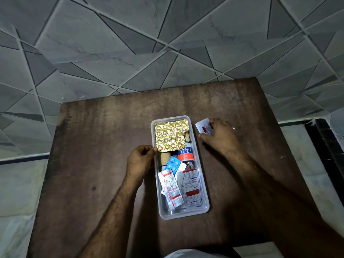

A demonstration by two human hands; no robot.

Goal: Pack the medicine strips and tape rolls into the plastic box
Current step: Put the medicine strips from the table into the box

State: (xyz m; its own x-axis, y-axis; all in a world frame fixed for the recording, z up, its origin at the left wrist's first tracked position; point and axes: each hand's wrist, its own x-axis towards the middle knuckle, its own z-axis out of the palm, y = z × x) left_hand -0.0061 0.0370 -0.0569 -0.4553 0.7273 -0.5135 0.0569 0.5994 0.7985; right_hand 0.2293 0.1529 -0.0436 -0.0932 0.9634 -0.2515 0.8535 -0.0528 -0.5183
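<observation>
A gold foil medicine strip is pinched at its near left corner between the thumb and fingertips of the left hand, the grip closed on the foil at the left wall of the clear plastic box. The strip is laid across the far half of the box, and what lies beneath it is largely hidden. A small white-and-red strip is held in the closed fingers of the right hand, just right of the box's far corner; its right portion is covered by the fingers, and whether it is lifted clear of the wooden table cannot be told.

Inside the box, a roll marked "ADHESIVE TAPE" is seen just beyond the gold foil's near edge, with a tan cardboard tube beside it on the left, partly covered. A blue blister strip is tilted over the middle. Nearer the camera, a white strip with red print is leaned at an angle against a wider white-and-red strip; the print on both is too small to be read reliably.

The box is set on the table's middle. Grey tiles with a geometric pattern are seen beyond. Both forearms are cut off by the lower edge.
</observation>
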